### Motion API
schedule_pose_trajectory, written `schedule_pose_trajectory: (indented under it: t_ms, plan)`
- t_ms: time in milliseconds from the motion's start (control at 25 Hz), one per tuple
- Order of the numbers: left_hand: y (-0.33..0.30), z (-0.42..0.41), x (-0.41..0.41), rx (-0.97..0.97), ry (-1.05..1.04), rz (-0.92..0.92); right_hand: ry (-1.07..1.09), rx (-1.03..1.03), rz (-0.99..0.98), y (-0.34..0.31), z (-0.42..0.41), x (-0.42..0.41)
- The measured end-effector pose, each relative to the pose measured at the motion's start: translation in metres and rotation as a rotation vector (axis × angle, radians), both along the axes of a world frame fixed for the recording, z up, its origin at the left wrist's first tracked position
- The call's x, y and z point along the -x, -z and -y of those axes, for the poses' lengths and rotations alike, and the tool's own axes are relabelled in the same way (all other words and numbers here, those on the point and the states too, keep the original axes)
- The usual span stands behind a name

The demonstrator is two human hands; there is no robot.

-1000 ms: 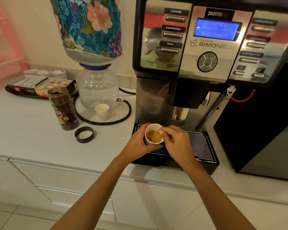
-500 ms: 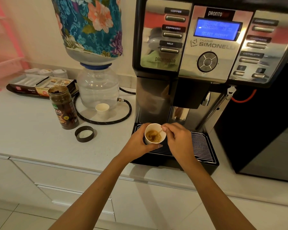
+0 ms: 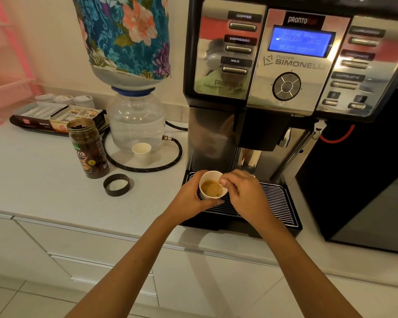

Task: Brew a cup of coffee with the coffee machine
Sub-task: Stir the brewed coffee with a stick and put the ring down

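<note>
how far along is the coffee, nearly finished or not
Nearly finished. Done: the paper cup already holds brown, foamy coffee, and the machine's screen reads select product. In hand: the left hand grips the cup over the drip tray, while the right hand pinches something at its rim, probably a stirrer. Left: finish stirring and take the cup away.

White counter (image 3: 32,171): open jar of instant coffee (image 3: 87,150), its black lid (image 3: 116,185) lying just in front; empty paper cup (image 3: 141,152) beside a clear water container (image 3: 136,122) carrying an inverted bottle in floral cover (image 3: 124,35); black hose (image 3: 147,166) looped around; tray of sachet boxes (image 3: 55,118) behind
</note>
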State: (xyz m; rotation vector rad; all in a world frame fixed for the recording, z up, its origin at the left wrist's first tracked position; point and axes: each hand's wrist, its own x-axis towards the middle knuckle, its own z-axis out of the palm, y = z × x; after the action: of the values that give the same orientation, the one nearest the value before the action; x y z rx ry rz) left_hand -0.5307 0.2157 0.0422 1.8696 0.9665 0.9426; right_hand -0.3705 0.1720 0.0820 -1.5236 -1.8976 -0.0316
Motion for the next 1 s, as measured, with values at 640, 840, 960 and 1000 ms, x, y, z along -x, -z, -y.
schedule_pose_trajectory:
  t_ms: [640,840,960,1000]
  plan:
    - [-0.005,0.003,0.000,-0.005,-0.002,-0.023,0.056,-0.114,-0.023,0.003,-0.008,0.001]
    - [-0.008,0.004,0.001,0.004,0.007,0.001,-0.048,0.017,-0.130,0.005,-0.001,0.010]
    - [-0.007,0.003,0.001,0.000,-0.003,-0.012,0.010,-0.039,-0.084,0.002,-0.003,0.003]
    - [-0.007,0.003,0.001,-0.002,-0.002,-0.015,0.028,-0.075,-0.061,0.001,-0.004,0.001]
